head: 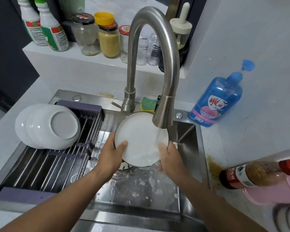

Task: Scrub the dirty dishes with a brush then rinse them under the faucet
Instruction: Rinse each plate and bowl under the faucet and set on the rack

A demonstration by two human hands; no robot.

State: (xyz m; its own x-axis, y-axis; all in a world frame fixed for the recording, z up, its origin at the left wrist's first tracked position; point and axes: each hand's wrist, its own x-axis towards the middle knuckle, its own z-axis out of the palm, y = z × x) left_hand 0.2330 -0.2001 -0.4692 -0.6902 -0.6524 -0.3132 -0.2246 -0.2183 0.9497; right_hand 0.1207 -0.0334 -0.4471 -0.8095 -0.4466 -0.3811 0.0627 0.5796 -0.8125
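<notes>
Both hands held the plate [137,136] over the sink [187,148]: left hand [113,154] gripped its rim, right hand [168,155] clasped the opposite edge, water from the faucet [164,113] ran onto it.

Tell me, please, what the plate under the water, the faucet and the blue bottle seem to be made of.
The plate looks like glazed ceramic: glossy white, dark rim. The faucet seems brushed stainless steel: dull grey sheen, soft highlights. The blue bottle is probably translucent plastic: light shows through it.
</notes>
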